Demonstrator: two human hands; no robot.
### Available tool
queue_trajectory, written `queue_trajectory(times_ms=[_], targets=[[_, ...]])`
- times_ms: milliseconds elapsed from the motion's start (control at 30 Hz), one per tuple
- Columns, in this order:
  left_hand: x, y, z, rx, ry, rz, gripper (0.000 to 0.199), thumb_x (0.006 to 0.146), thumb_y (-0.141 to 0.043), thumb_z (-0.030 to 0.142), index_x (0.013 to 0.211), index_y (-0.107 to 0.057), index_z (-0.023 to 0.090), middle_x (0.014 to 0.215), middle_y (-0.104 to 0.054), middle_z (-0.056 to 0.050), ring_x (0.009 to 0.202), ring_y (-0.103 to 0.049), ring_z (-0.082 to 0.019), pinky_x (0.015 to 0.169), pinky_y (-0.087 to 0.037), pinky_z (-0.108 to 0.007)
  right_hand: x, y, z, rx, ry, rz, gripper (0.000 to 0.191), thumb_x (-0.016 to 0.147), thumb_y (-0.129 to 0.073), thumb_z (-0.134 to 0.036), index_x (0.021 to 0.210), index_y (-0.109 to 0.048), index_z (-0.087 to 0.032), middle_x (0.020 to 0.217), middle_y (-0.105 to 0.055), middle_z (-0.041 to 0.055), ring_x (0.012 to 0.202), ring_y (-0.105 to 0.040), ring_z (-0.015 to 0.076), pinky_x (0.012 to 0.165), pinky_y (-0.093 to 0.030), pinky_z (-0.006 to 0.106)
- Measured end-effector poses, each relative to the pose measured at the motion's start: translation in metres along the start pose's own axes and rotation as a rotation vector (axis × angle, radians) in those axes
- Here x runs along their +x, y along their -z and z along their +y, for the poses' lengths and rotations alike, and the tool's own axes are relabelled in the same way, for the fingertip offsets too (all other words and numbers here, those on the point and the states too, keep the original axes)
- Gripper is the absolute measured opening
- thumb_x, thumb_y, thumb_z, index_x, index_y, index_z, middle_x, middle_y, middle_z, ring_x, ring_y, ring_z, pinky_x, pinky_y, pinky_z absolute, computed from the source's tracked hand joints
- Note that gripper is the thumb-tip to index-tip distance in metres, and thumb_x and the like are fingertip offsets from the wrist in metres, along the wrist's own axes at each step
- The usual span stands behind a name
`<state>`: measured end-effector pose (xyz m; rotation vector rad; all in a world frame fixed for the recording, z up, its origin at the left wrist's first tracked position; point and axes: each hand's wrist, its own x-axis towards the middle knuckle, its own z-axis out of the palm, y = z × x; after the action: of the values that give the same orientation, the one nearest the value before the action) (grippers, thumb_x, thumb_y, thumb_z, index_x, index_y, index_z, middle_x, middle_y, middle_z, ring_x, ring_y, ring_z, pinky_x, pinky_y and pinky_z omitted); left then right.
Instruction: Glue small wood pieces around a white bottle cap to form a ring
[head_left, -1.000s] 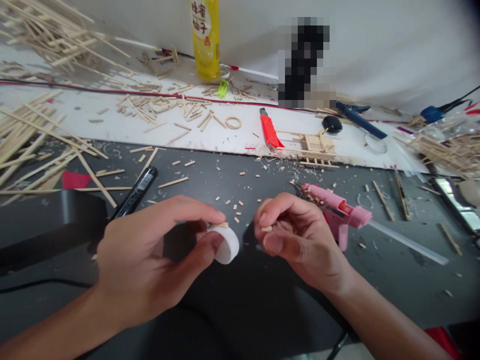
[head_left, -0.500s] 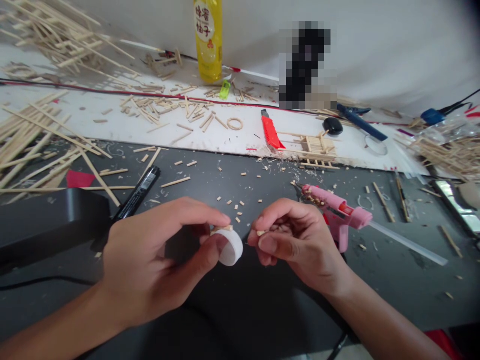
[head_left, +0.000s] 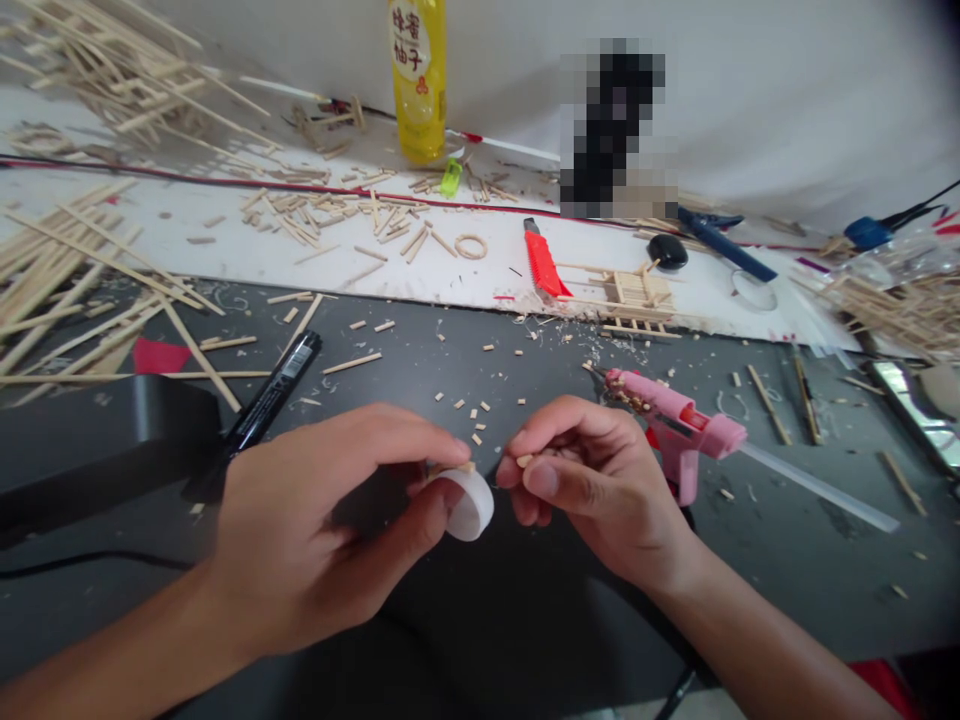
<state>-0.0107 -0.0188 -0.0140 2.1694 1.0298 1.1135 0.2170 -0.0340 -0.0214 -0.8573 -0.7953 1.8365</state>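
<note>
Between thumb and fingers my left hand (head_left: 345,510) pinches a white ring (head_left: 474,508), which looks like a short round band or bottle cap. A bit of pale wood shows on the ring's upper edge, under my index fingertip. A small cut piece of wood (head_left: 524,461) is pinched between the thumb and index finger of my right hand (head_left: 592,470). The two hands are close together but apart. Several tiny wood pieces (head_left: 476,427) lie on the dark table just beyond them. Right of my right hand lies a pink glue gun (head_left: 686,415) with a clear glue stick in its back.
A black marker (head_left: 277,390) leans by a black box (head_left: 105,450) at left. Wooden sticks (head_left: 67,260) are heaped farther left. On the white ledge are a red utility knife (head_left: 545,262), a small stick model (head_left: 637,295) and a yellow bottle (head_left: 420,90).
My left hand has moved slightly right and down with the white ring, which is now turned a little. My right hand stays almost in place, still pinching the wood piece.
</note>
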Motion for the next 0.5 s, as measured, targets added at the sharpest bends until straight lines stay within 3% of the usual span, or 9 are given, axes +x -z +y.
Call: queue_trajectory(times_ms=[500], targets=[[0.0035, -0.0011, 0.0007, 0.120, -0.020, 0.014, 0.010, 0.094, -0.070, 0.022, 0.101, -0.070, 0.029, 0.083, -0.081, 0.004, 0.064, -0.076, -0.013, 0.060, -0.059, -0.021, -0.0019, -0.0058, 0.0011, -0.040, 0.025, 0.099, 0.015, 0.082, -0.091, -0.014, 0.088, -0.082, -0.024, 0.081, -0.083, 0.0007, 0.059, -0.073, 0.0095, 0.054, -0.056, 0.016]])
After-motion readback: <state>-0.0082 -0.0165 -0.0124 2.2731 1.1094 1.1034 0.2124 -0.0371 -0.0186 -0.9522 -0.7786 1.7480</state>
